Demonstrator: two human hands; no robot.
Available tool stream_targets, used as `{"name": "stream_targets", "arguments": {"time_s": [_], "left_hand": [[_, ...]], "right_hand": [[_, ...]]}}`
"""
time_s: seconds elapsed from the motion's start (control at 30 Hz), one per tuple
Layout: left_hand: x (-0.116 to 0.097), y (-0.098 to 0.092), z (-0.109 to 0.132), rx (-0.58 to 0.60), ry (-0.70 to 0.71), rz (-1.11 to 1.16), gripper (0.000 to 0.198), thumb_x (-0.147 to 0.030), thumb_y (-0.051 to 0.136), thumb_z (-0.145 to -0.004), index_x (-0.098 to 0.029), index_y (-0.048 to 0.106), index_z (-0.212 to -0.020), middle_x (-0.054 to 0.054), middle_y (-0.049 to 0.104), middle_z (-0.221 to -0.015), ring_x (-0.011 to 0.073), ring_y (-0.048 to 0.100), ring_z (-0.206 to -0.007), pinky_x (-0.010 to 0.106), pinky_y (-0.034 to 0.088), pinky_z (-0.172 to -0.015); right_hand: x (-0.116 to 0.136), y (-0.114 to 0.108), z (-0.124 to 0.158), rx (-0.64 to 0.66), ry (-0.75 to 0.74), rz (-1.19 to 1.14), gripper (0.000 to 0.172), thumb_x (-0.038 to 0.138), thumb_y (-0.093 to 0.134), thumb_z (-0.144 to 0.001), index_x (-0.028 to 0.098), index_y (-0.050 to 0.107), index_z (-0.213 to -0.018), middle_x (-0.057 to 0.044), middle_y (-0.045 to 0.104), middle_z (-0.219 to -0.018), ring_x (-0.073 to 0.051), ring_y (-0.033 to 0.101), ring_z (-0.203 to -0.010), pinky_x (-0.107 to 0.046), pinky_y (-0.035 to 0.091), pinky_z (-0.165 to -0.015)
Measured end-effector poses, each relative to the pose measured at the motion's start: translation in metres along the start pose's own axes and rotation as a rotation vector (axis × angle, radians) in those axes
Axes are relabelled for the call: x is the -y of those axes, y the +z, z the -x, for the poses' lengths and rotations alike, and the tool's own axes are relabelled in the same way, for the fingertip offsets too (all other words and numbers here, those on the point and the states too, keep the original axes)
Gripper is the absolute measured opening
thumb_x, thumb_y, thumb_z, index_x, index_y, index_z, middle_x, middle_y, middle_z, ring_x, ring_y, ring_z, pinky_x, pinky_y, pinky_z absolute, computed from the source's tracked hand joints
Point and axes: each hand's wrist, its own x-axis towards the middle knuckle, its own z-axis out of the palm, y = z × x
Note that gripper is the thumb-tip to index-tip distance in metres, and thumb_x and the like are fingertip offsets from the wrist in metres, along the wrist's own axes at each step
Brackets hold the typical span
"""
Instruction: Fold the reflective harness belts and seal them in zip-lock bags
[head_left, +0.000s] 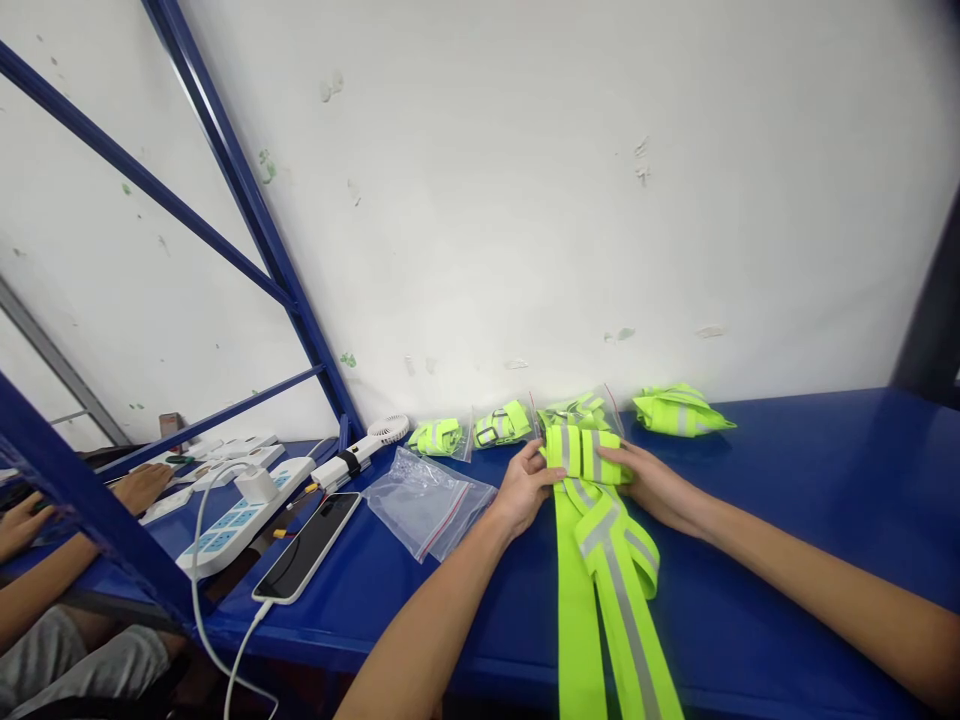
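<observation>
Between my two hands is a neon yellow-green reflective strap (616, 560) with grey stripes. Its upper part is folded into a flat bundle, while the loose lengths run down over the table's front edge. My left hand (525, 485) grips the bundle's left end, thumb in front. At the right end, my right hand (652, 480) holds it with fingers partly hidden behind the fabric. Just behind lie bundled straps in clear bags, one bagged bundle (574, 412) right behind my hands and another (501, 425) to its left.
The blue table (795, 500) meets a white wall. Empty zip bags (424, 500), a charging phone (307, 548), a small fan (360, 455) and a power strip (244, 515) lie leftward. Another strap bundle (681, 410) sits back right. Beyond the blue frame (247, 170) are another person's hands (142, 487).
</observation>
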Motion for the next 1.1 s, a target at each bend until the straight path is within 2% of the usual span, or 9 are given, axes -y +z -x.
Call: {"name": "stream_targets", "arguments": {"time_s": [0.13, 0.37, 0.47, 0.57, 0.67, 0.73, 0.83, 0.97, 1.1], "left_hand": [[0.004, -0.002, -0.001, -0.034, 0.038, -0.009, 0.055, -0.015, 0.084, -0.054, -0.019, 0.056, -0.101, 0.003, 0.067, -0.091, 0.0177, 0.065, -0.077, 0.029, 0.051, -0.069], [0.014, -0.003, -0.007, -0.034, 0.094, -0.071, 0.042, -0.013, 0.079, -0.056, -0.018, 0.058, -0.091, 0.001, 0.063, -0.091, 0.0153, 0.061, -0.079, 0.024, 0.049, -0.065], [0.019, -0.004, -0.014, -0.082, 0.162, -0.088, 0.032, -0.008, 0.073, -0.056, -0.017, 0.061, -0.084, 0.001, 0.063, -0.091, 0.013, 0.059, -0.076, 0.022, 0.047, -0.064], [0.02, -0.008, -0.019, -0.128, 0.171, -0.068, 0.028, -0.007, 0.066, -0.056, -0.017, 0.063, -0.082, 0.001, 0.065, -0.087, 0.0124, 0.058, -0.071, 0.021, 0.044, -0.061], [0.012, -0.008, -0.018, -0.133, 0.079, 0.017, 0.037, -0.011, 0.063, -0.056, -0.017, 0.065, -0.093, 0.003, 0.067, -0.084, 0.0144, 0.06, -0.066, 0.024, 0.045, -0.062], [0.004, -0.006, -0.014, -0.075, -0.028, 0.083, 0.051, -0.016, 0.061, -0.058, -0.019, 0.063, -0.109, 0.005, 0.068, -0.093, 0.0169, 0.063, -0.069, 0.027, 0.047, -0.065], [-0.003, -0.002, -0.009, 0.027, -0.152, 0.106, 0.069, -0.023, 0.062, -0.065, -0.027, 0.05, -0.132, 0.007, 0.066, -0.111, 0.0184, 0.066, -0.073, 0.031, 0.05, -0.068], [0.0, 0.001, -0.005, 0.011, -0.083, 0.052, 0.086, -0.022, 0.074, -0.067, -0.033, 0.034, -0.143, 0.007, 0.066, -0.115, 0.0199, 0.068, -0.081, 0.034, 0.052, -0.077], [0.003, 0.001, -0.006, -0.063, 0.017, 0.086, 0.101, -0.015, 0.082, -0.059, -0.03, 0.029, -0.144, 0.008, 0.068, -0.11, 0.0228, 0.067, -0.095, 0.038, 0.05, -0.088]], "right_hand": [[0.001, 0.003, 0.004, 0.141, 0.043, -0.114, 0.046, 0.029, 0.063, -0.084, 0.023, 0.056, -0.129, -0.008, 0.067, -0.123, -0.029, 0.061, -0.114, -0.046, 0.048, -0.099], [0.008, 0.017, 0.009, -0.011, 0.017, -0.232, 0.062, 0.028, 0.062, -0.08, 0.033, 0.041, -0.138, -0.006, 0.066, -0.123, -0.029, 0.065, -0.108, -0.045, 0.052, -0.09], [0.006, 0.02, -0.001, -0.031, -0.05, -0.143, 0.06, 0.026, 0.069, -0.074, 0.033, 0.049, -0.131, -0.006, 0.063, -0.124, -0.027, 0.065, -0.104, -0.04, 0.052, -0.085], [0.0, 0.02, -0.019, -0.01, -0.126, 0.033, 0.047, 0.023, 0.073, -0.065, 0.025, 0.063, -0.111, -0.007, 0.06, -0.125, -0.025, 0.065, -0.098, -0.036, 0.052, -0.08], [-0.001, 0.014, -0.035, -0.035, -0.237, 0.205, 0.043, 0.021, 0.072, -0.06, 0.023, 0.064, -0.102, -0.007, 0.06, -0.122, -0.026, 0.062, -0.102, -0.037, 0.05, -0.083], [0.003, 0.008, -0.042, -0.072, -0.344, 0.355, 0.043, 0.021, 0.071, -0.061, 0.024, 0.063, -0.103, -0.006, 0.06, -0.121, -0.028, 0.058, -0.11, -0.039, 0.047, -0.09], [0.008, 0.004, -0.04, -0.079, -0.474, 0.595, 0.043, 0.022, 0.069, -0.067, 0.025, 0.063, -0.109, -0.005, 0.059, -0.124, -0.029, 0.052, -0.119, -0.041, 0.04, -0.1], [0.007, 0.007, -0.029, -0.018, -0.551, 0.662, 0.057, 0.026, 0.071, -0.071, 0.029, 0.056, -0.126, -0.005, 0.057, -0.13, -0.029, 0.046, -0.128, -0.042, 0.034, -0.107], [0.0, 0.005, -0.025, -0.065, -0.377, 0.512, 0.079, 0.026, 0.076, -0.07, 0.035, 0.041, -0.14, -0.005, 0.056, -0.134, -0.031, 0.049, -0.126, -0.047, 0.039, -0.104]]}}
